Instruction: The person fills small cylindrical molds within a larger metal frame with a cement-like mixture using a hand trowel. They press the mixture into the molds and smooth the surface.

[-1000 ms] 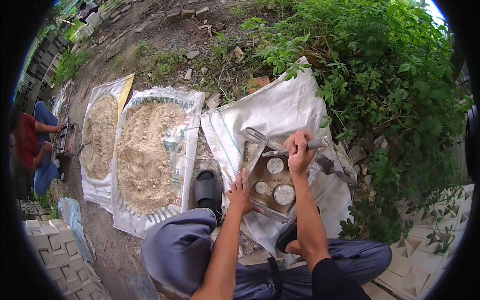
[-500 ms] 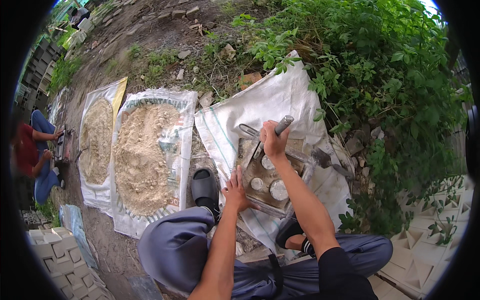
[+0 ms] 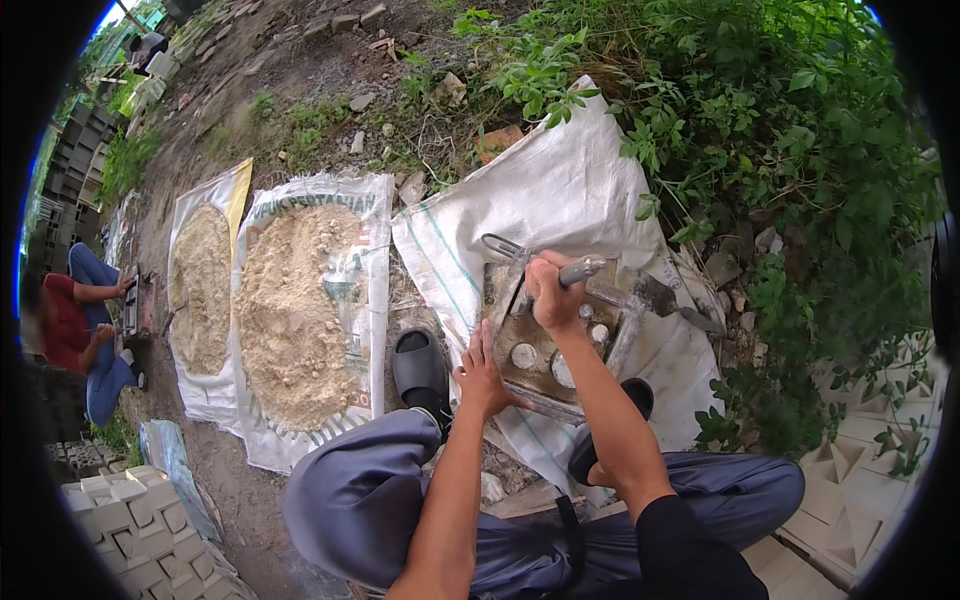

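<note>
In front of me a square metal mould point(image 3: 548, 407) lies on a white sack point(image 3: 570, 190). Several round pale discs point(image 3: 524, 355) show in the greyish-brown material inside it. My right hand point(image 3: 550, 298) is wrapped round the thick grey handle of a metal tool point(image 3: 582, 270) over the mould's far left part; my fist hides much of the tool's lower end. At the mould's left edge rests my left hand point(image 3: 482, 380), fingers stretched out and holding nothing. A metal loop point(image 3: 503, 245) sticks out from the mould's far left corner. Right of the mould lies a dark-bladed trowel point(image 3: 655, 296).
Two sacks carry pale sandy powder point(image 3: 300, 310) to my left. Beyond them a person in a red top point(image 3: 65, 325) sits with hands at a dark frame. Green plants point(image 3: 740, 120) crowd the far right. Patterned pale blocks point(image 3: 140, 530) stand lower left, others point(image 3: 850, 460) lower right.
The tool's handle has tipped over toward the right, and my right hand has turned with it. My left hand stays at the mould's edge. The whole view has shifted slightly.
</note>
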